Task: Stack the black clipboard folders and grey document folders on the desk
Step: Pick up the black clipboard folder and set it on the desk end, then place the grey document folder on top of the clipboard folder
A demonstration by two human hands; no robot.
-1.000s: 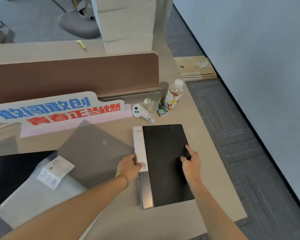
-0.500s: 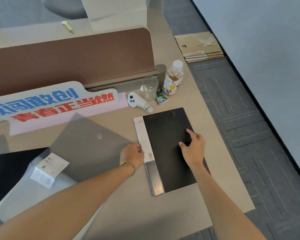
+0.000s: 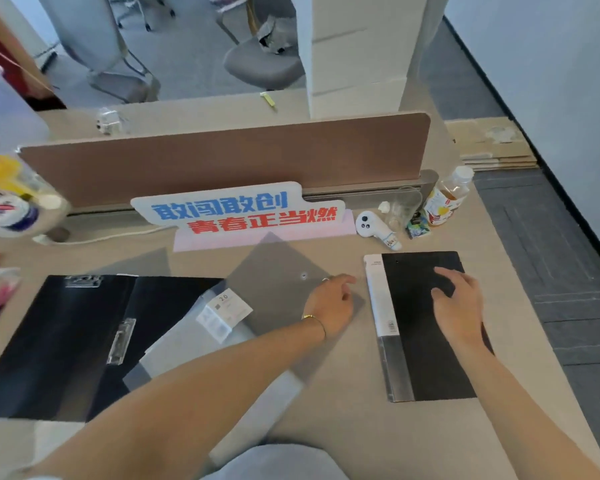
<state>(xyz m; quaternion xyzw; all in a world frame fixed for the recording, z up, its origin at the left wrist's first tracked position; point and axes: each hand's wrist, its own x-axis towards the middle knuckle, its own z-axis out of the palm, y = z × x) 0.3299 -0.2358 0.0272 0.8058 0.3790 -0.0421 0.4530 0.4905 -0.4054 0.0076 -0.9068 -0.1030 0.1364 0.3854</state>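
Head view: my bench [image 3: 343,420] fills the frame, its right edge just beyond my right hand [image 3: 459,308], with dark carpet floor [image 3: 568,271] past it. Ahead of both hands a brown divider panel [image 3: 222,161] closes off the far side. To the left of my left hand [image 3: 331,303] lies an open black clipboard folder [image 3: 59,344], metal clips showing, partly covered by a clear plastic sleeve [image 3: 187,337] with a white label. My left hand rests, fingers loosely curled and gripping nothing, on the right corner of a tilted grey document folder [image 3: 274,289]. My right hand lies flat and open, fingers spread, on a closed black folder [image 3: 426,323] with a white and silver spine strip, parallel to the bench edge. Bare bench separates the two folders and runs toward me. Beyond my hands stands a blue-and-red lettered sign [image 3: 238,211]; right of it, ahead of my right hand, a white controller [image 3: 373,226], a clear cup [image 3: 402,207] and a drink bottle [image 3: 447,197] crowd the far corner.
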